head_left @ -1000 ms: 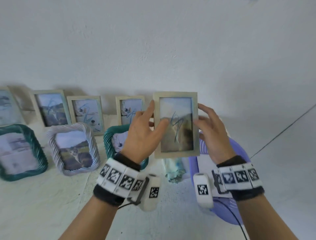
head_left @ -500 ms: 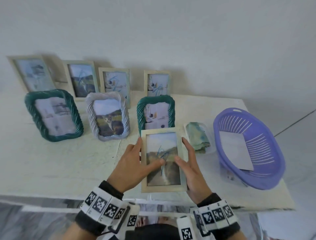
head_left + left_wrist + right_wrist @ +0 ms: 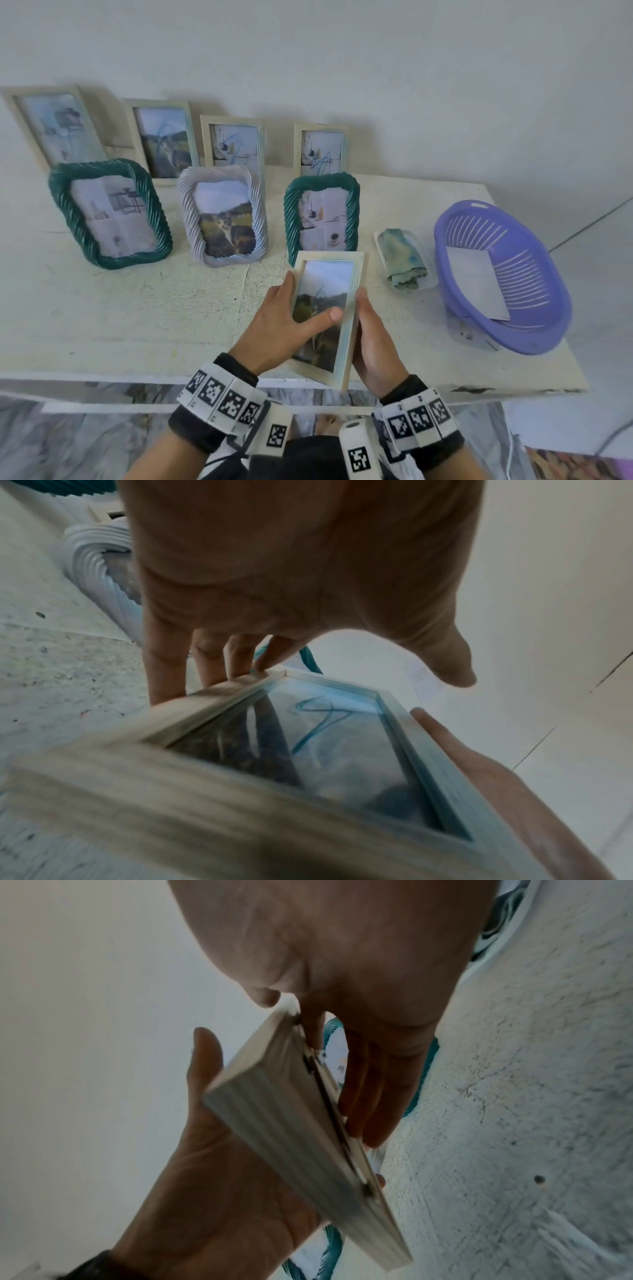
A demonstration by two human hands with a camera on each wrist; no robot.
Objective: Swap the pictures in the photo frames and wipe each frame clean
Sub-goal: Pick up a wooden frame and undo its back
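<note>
Both hands hold a cream wooden photo frame (image 3: 356,274) low over the table's front edge, in front of a green twisted frame (image 3: 352,205). Its glass shows a landscape picture with a blue scribble (image 3: 318,723). The frame is tilted, with its right side edge turned up towards me. My left hand (image 3: 284,318) grips the left side, thumb across the glass and fingers behind. My right hand (image 3: 371,329) pinches the right side. In the right wrist view its fingers (image 3: 369,1096) lie along the frame's back (image 3: 329,1096) and its thumb sits at the edge.
Several cream frames (image 3: 164,137) lean on the wall. Before them stand a second green twisted frame (image 3: 61,202) and a white twisted one (image 3: 191,219). A folded greenish cloth (image 3: 404,257) lies in a clear dish. A purple basket (image 3: 548,274) holding a white sheet (image 3: 476,284) sits at the right.
The cream frame came down from in front of the wall to just above the table's front edge. It has since turned so that its right edge faces me. Both hands kept hold.
</note>
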